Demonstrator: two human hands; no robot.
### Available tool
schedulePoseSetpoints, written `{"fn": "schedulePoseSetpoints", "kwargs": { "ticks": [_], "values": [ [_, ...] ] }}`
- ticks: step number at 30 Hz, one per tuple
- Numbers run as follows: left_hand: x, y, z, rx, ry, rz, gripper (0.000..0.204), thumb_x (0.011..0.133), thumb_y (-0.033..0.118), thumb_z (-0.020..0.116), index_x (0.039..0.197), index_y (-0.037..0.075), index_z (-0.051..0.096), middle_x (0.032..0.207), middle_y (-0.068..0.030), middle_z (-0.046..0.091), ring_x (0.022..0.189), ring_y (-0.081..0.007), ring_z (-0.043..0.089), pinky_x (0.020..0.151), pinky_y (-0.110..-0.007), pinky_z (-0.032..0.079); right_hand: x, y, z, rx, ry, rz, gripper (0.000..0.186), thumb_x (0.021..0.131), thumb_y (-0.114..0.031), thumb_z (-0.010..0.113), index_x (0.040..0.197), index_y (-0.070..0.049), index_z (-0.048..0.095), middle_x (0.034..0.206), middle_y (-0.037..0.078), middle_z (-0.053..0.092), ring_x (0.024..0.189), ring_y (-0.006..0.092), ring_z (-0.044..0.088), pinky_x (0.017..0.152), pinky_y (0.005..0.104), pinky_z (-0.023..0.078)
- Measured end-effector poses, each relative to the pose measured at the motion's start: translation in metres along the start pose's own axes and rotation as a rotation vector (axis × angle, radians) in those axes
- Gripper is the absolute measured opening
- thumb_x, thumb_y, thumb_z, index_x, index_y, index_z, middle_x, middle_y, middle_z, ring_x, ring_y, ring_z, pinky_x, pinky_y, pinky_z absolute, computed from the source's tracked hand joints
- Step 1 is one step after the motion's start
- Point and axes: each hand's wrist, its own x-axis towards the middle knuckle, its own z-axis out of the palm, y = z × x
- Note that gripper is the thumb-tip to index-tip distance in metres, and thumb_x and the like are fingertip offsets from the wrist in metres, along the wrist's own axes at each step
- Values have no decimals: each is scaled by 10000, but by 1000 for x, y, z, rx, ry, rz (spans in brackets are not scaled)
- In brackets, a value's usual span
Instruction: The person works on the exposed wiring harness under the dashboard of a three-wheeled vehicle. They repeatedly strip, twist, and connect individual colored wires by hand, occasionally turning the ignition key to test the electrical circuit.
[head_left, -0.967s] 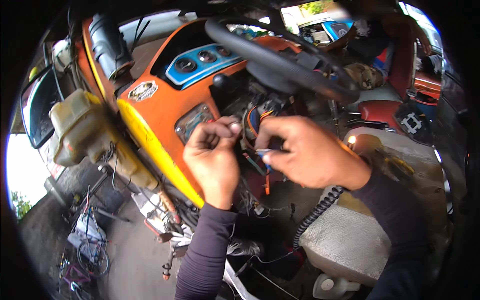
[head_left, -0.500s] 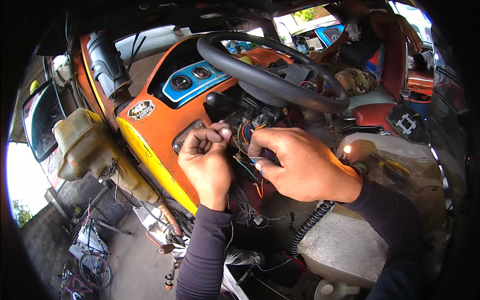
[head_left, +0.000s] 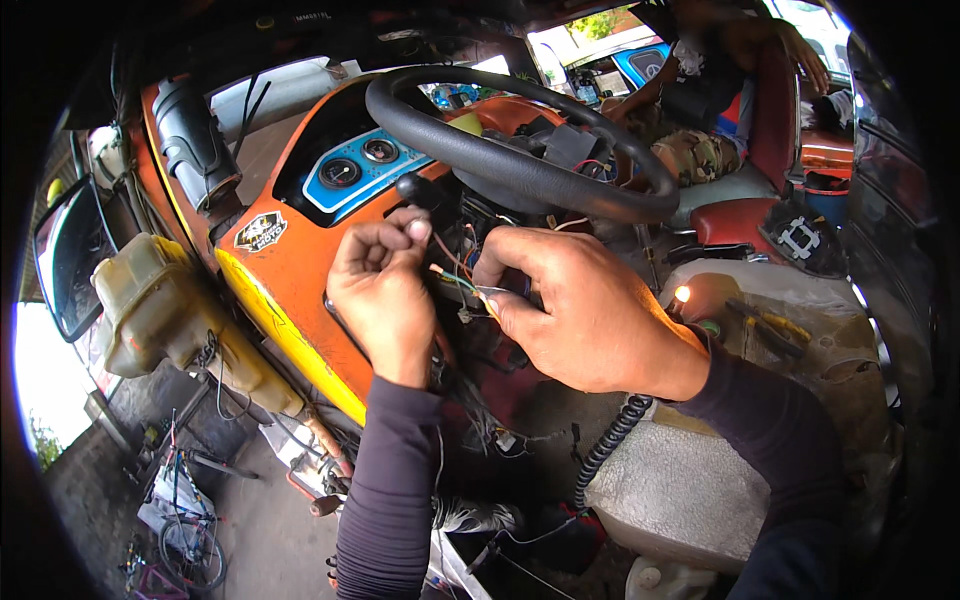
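Note:
My left hand (head_left: 385, 290) is closed in a pinch in front of the orange dashboard, with a thin pinkish wire (head_left: 453, 252) running from its thumb tip toward my other hand. My right hand (head_left: 595, 310) is also closed. Between its thumb and fingers are several wires, among them a green wire (head_left: 456, 280), and a thin shiny flat piece (head_left: 490, 291) whose kind I cannot make out. Bare-looking orange wire ends (head_left: 437, 269) point left between the hands. The curled fingers hide part of the bundle.
A black steering wheel (head_left: 520, 160) arches above my hands, beside a blue gauge panel (head_left: 350, 172). Loose grey wires (head_left: 485, 410) hang below. A coiled black cable (head_left: 612, 440) and lit bulb (head_left: 683, 294) are to the right. Another person's arm (head_left: 795, 60) shows at the far right.
The view has shifted slightly. The green and orange wires that dangled below my right hand now sit up at its fingertips, pointing left. Both hands have risen a little against the dashboard.

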Motion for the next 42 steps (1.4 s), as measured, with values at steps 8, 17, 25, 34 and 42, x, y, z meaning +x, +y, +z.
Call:
{"fn": "schedulePoseSetpoints", "kwargs": {
  "ticks": [8,17,25,34,42],
  "values": [
    [-6,7,-6,-10,-15,-28,272,885,-214,652,827,26,536,1019,-162,756,964,-156,711,928,-290,568,1,-5,-1,35,-49,49,92,876,-52,639,956,-13,617,899,203,682,898,441,683,761,507,518],
    [-74,21,-55,130,71,-236,264,892,-188,650,836,38,527,1003,-147,760,882,-130,689,858,-285,574,11,15,9,-113,37,17,371,933,-94,676,1277,22,600,958,264,721,913,401,735,800,480,565],
    [-121,21,-85,53,127,-378,263,929,-191,622,825,28,521,1004,-168,728,824,-173,692,791,-325,612,72,-5,66,-736,220,-197,313,939,-235,754,1072,-18,572,956,175,658,668,335,740,567,416,604],
    [-137,32,-98,82,106,-382,255,928,-186,627,829,26,526,1008,-155,723,843,-161,690,822,-325,618,90,2,79,-741,298,-262,154,867,-97,695,973,9,659,989,184,706,733,299,785,597,375,633],
    [-138,33,-101,25,112,-375,241,916,-199,607,840,16,532,1028,-174,721,857,-175,694,831,-333,610,89,1,78,-605,294,-204,294,885,-207,803,982,-21,597,972,165,696,765,409,733,643,494,600]
  ]
}}
